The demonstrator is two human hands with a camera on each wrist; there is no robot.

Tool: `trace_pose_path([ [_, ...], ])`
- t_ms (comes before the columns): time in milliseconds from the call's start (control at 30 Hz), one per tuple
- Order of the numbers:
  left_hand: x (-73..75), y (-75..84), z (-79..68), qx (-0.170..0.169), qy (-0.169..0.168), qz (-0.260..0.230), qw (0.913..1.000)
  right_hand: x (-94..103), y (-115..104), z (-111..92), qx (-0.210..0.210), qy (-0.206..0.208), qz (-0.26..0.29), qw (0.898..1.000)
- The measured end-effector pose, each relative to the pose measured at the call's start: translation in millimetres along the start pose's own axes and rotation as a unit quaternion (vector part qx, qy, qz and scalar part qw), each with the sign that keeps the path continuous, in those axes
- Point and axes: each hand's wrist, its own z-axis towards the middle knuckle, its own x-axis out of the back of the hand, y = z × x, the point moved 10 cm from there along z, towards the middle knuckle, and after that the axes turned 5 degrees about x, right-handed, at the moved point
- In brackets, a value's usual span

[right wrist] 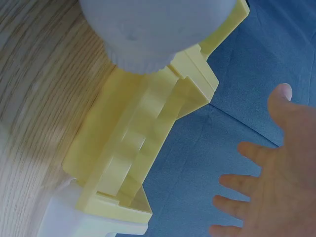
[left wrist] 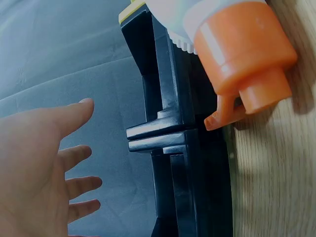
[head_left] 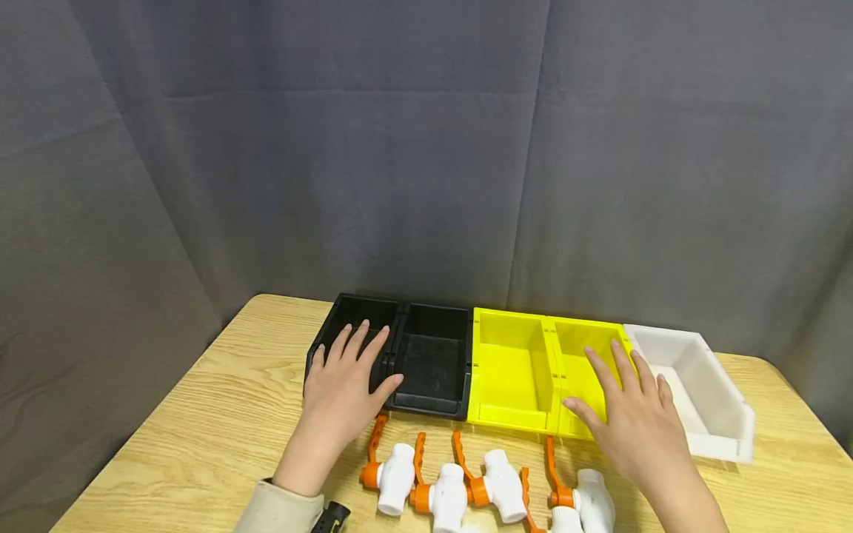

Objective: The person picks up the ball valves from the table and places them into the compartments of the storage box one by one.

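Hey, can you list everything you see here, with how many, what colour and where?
Black bins: 2, black, left end of the row
Yellow bins: 2, yellow, middle of the row
White bin: 1, white, right end
Valves: at least 5, white with orange handles, before the bins, some cut off by the frame
Table: 1, light wood, underneath
Cloth backdrop: grey, behind
Small object: 1, black, beside the cuff
Sleeve cuff: 1, beige, left arm
Left hand: 1, over the leftmost bin
Right hand: 1, over the right yellow bin

Wood-grain table (head_left: pixel 200 422) with two black bins (head_left: pixel 426 406), two yellow bins (head_left: pixel 512 417), one white bin (head_left: pixel 723 448), apparently five orange-handled white valves (head_left: pixel 397 477).
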Motion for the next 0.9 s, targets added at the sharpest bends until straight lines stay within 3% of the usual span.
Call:
trace_pose_path([
  [433,-0.2,-4.4,0.3,-0.009,0.004,0.002,1.0,2.9,0,0,-0.003,-0.005,-0.005,1.0],
  [900,-4.0,-17.0,1.2,-0.007,-0.024,-0.009,0.9997,4.1,-4,0,0.008,0.004,-0.01,1.0],
])
